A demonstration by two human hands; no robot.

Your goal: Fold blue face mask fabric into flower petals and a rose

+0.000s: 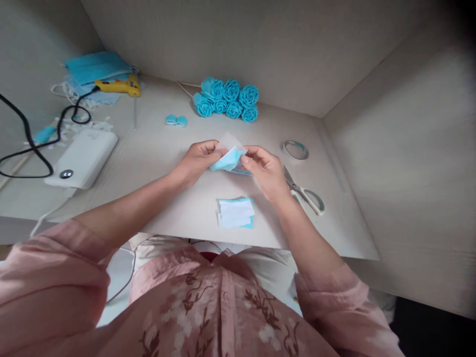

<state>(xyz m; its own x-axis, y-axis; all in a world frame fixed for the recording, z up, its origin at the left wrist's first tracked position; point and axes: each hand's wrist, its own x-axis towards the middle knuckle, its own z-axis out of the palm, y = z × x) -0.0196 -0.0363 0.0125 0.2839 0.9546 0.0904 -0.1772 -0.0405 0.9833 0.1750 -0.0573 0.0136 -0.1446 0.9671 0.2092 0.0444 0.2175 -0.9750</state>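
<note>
Pale blue and white thin layered fabric, a small folded piece [227, 159], is in both hands above the middle of the table, with a sheer whitish layer standing up at its top. The left hand [199, 159] pinches its left side, thumb in front; the fingers behind are partly covered by the cloth. The right hand [265, 171] pinches the right edge between thumb and fingers. A bluish strip shows below the piece, but whether it belongs to it is hard to make out.

Nearer the table's front edge lies a loose stack of white and blue fabric rectangles [236, 213], the lower ones mostly covered. White-handled metal scissors [310, 201] are partly hidden by the right wrist, just below a narrow ring-shaped roll of tape [296, 150]. Beyond the hands sit two small rounded blue fabric pieces [176, 120] and a cluster of blue fabric roses [232, 101], their stems largely concealed.

At left, a yellow glue gun [119, 86] overlaps a pile of blue face masks [94, 67]; its black cable [28, 134] leaves the view near a white power bank [84, 157].

Smooth and pale, the tabletop [174, 208] meets plain greyish walls [253, 44]; the upper right corner falls into darkness.
</note>
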